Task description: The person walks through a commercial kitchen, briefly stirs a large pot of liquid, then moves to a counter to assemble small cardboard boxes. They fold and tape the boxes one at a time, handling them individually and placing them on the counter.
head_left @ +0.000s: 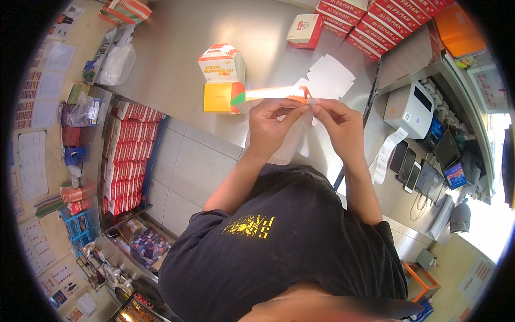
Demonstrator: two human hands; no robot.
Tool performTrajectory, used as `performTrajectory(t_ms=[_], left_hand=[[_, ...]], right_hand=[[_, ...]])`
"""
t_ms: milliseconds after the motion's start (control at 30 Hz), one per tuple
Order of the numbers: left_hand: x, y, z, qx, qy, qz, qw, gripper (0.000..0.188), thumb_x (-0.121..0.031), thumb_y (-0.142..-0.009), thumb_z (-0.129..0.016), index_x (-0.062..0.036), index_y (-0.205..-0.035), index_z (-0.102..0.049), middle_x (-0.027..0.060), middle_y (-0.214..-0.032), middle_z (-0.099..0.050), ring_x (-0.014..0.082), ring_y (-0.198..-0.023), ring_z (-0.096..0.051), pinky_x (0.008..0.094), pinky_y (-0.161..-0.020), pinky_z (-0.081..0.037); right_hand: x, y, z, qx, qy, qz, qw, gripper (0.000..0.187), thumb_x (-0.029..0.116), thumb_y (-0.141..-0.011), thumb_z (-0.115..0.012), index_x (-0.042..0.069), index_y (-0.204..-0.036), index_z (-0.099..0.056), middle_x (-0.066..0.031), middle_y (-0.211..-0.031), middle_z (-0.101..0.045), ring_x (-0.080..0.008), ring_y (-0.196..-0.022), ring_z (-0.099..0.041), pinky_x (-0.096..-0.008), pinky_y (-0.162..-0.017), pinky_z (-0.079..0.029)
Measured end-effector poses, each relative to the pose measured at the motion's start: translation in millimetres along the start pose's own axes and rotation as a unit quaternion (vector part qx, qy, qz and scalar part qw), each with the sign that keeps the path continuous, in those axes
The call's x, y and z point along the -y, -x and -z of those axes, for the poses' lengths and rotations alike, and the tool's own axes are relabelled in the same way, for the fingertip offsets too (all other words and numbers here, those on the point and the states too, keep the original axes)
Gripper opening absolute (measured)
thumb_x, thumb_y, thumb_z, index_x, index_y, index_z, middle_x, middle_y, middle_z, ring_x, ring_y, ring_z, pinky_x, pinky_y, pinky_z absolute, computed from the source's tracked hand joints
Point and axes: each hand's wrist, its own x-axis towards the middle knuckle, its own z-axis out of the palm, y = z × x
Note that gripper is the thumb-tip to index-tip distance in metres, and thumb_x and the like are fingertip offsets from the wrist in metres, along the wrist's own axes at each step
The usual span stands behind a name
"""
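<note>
Both my hands are up in front of me over the metal table, holding an orange, white and green cardboard carton (276, 94) seen edge-on. My left hand (270, 127) has its fingers closed on the carton's near side, thumb pointing right. At its right end, by an orange folded edge, my right hand (341, 129) pinches with thumb and fingertips close to the left thumb. Beyond the left hand stand a stack of striped orange-and-white cartons (221, 63) and a yellow carton face (219, 97). White cardboard blanks (330, 77) lie flat past the right hand.
A small red-and-white box (304, 31) sits at the far side, near stacked red boxes (383, 24). To the right are a label printer (410, 110) with paper hanging out and several phones (405, 161). More red-and-white boxes (131, 158) fill a shelf at left.
</note>
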Motion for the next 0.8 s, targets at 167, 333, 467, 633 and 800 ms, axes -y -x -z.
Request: performTrajectory(t_ms=[167,333,467,633,800], left_hand=[[3.6,-4.8,0.3,0.019,-0.030,-0.054,0.998,0.011,-0.001,-0.090,-0.075,0.0053,-0.099,-0.073,0.0124,-0.104,-0.074,0.0178,-0.089,-0.073,0.0291,-0.081,-0.061],[1.9,-7.1,4.3,0.016,0.114,0.050,0.992,0.011,-0.001,-0.096,-0.067,0.0059,-0.104,-0.070,0.0134,-0.108,-0.073,0.0180,-0.095,-0.071,0.0313,-0.083,-0.061],[4.1,-6.8,1.8,0.036,-0.030,0.066,0.997,0.012,0.000,-0.095,-0.067,0.0040,-0.106,-0.069,0.0123,-0.108,-0.073,0.0199,-0.097,-0.072,0.0324,-0.083,-0.061],[15.6,-3.9,-0.8,0.029,-0.206,-0.108,0.972,0.019,0.000,-0.091,-0.069,-0.0021,-0.109,-0.071,0.0103,-0.102,-0.075,0.0191,-0.087,-0.074,0.0312,-0.076,-0.060],[23.2,0.7,-0.3,0.009,-0.154,-0.035,0.987,0.021,-0.010,-0.095,-0.067,-0.0016,-0.114,-0.071,0.0135,-0.097,-0.076,0.0228,-0.083,-0.075,0.0337,-0.069,-0.060]], right_hand=[[0.0,0.3,-0.6,-0.020,0.046,0.066,0.997,0.015,0.007,-0.095,-0.071,0.004,-0.109,-0.077,-0.0090,-0.111,-0.074,-0.0146,-0.093,-0.071,-0.0288,-0.080,-0.058],[0.4,3.4,-11.0,-0.037,0.040,0.072,0.996,0.014,0.004,-0.093,-0.072,0.001,-0.106,-0.075,-0.0102,-0.110,-0.074,-0.0154,-0.094,-0.072,-0.0294,-0.083,-0.060],[-13.7,7.1,-19.4,-0.076,0.025,0.061,0.995,0.013,0.007,-0.091,-0.075,0.000,-0.102,-0.073,-0.0087,-0.105,-0.075,-0.0170,-0.092,-0.072,-0.0313,-0.082,-0.060],[-25.4,3.3,-26.2,-0.116,0.196,0.153,0.962,0.014,0.013,-0.091,-0.077,0.002,-0.096,-0.070,-0.0089,-0.095,-0.075,-0.0195,-0.085,-0.073,-0.0321,-0.077,-0.059],[-47.2,6.5,-27.0,-0.189,0.337,0.150,0.910,0.019,0.019,-0.096,-0.071,0.001,-0.095,-0.069,-0.0117,-0.086,-0.073,-0.0214,-0.077,-0.072,-0.0312,-0.072,-0.056]])
